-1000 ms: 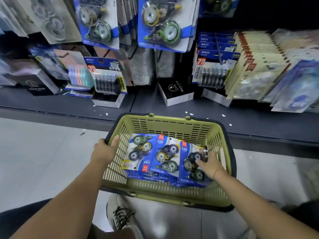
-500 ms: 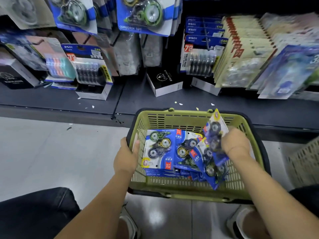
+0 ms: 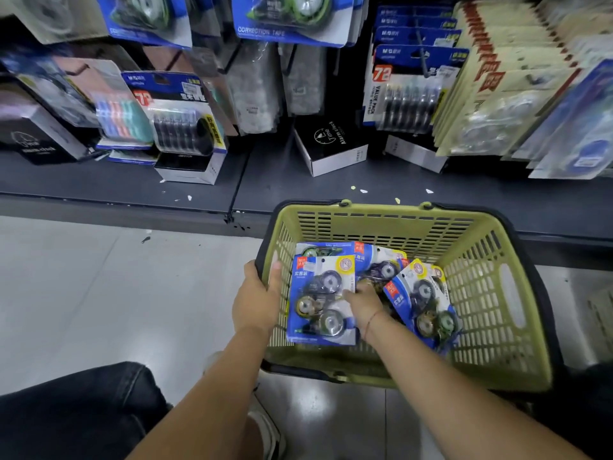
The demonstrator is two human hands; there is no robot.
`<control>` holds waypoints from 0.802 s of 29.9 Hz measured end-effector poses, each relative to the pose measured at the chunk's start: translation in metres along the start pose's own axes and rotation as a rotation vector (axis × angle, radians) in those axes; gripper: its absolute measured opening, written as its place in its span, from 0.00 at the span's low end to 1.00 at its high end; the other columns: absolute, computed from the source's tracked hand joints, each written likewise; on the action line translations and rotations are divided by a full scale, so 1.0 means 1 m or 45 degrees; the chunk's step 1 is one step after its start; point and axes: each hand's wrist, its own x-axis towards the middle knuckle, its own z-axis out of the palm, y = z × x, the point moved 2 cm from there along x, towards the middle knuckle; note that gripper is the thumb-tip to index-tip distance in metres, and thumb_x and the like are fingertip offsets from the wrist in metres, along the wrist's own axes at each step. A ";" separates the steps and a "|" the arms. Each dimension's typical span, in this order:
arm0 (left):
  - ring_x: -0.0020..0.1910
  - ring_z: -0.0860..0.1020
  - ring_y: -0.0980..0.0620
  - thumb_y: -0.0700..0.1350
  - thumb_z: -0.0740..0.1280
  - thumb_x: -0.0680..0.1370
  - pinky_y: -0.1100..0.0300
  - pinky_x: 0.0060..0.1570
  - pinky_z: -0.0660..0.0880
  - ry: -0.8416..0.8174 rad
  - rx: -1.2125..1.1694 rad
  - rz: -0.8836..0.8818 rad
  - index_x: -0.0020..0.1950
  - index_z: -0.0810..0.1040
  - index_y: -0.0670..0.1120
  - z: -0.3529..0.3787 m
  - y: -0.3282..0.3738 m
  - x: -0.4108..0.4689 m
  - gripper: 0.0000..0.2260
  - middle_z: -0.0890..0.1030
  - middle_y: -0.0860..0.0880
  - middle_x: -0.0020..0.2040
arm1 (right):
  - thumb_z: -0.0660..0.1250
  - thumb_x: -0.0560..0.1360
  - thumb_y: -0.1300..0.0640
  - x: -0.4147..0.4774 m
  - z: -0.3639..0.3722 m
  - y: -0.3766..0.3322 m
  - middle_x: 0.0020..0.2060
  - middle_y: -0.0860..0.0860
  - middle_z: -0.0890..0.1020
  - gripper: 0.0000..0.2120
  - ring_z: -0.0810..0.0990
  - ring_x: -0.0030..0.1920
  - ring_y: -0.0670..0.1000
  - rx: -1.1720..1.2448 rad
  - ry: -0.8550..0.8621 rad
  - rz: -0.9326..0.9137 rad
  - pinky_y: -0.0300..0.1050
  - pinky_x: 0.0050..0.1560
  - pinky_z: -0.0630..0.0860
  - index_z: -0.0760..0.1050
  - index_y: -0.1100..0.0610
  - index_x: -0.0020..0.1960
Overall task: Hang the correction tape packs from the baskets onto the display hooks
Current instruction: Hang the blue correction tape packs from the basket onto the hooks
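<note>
My left hand (image 3: 257, 300) clamps the basket (image 3: 497, 327) rim at 9 o'clock, right hand (image 3: 363, 302) sits among the correction tape packs (image 3: 318, 293) inside, whether it's pinching one I can't tell, and the tilted pack (image 3: 421, 303) at its 3 o'clock could snag and spill if I yank up.

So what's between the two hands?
One blue tape pack, inside the basket: left hand on its left, right hand at its right edge. Head view shows it.
</note>
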 end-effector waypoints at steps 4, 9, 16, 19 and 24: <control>0.38 0.76 0.54 0.62 0.56 0.83 0.56 0.36 0.67 0.015 -0.008 0.011 0.56 0.65 0.53 0.000 -0.001 0.000 0.13 0.77 0.55 0.42 | 0.74 0.73 0.58 0.001 0.014 -0.007 0.68 0.60 0.74 0.31 0.73 0.67 0.61 -0.064 0.031 0.079 0.54 0.68 0.70 0.66 0.64 0.72; 0.38 0.75 0.53 0.63 0.55 0.83 0.56 0.38 0.68 0.010 -0.016 0.016 0.56 0.66 0.53 0.002 0.001 0.004 0.14 0.76 0.56 0.41 | 0.76 0.71 0.58 -0.004 0.016 -0.013 0.63 0.58 0.79 0.26 0.77 0.62 0.58 -0.177 -0.018 -0.045 0.44 0.57 0.71 0.73 0.62 0.66; 0.58 0.78 0.42 0.61 0.56 0.83 0.51 0.52 0.72 -0.053 -0.070 -0.009 0.63 0.70 0.48 -0.002 0.005 0.004 0.19 0.79 0.46 0.57 | 0.71 0.74 0.65 -0.016 -0.034 -0.018 0.51 0.61 0.83 0.09 0.79 0.45 0.53 -0.281 -0.048 -0.281 0.44 0.46 0.76 0.79 0.66 0.54; 0.76 0.63 0.41 0.58 0.57 0.84 0.45 0.72 0.60 0.041 0.172 0.147 0.79 0.62 0.43 -0.013 0.031 0.008 0.28 0.67 0.41 0.76 | 0.70 0.75 0.67 -0.023 -0.076 -0.046 0.46 0.63 0.82 0.08 0.77 0.42 0.51 -0.514 -0.214 -0.451 0.42 0.44 0.72 0.79 0.69 0.52; 0.75 0.65 0.52 0.60 0.54 0.84 0.50 0.75 0.59 -0.453 0.161 0.548 0.78 0.67 0.51 -0.030 0.116 0.004 0.25 0.69 0.50 0.77 | 0.71 0.75 0.62 -0.054 -0.137 -0.125 0.37 0.50 0.78 0.05 0.74 0.38 0.44 -1.010 -0.662 -0.650 0.40 0.43 0.70 0.80 0.65 0.45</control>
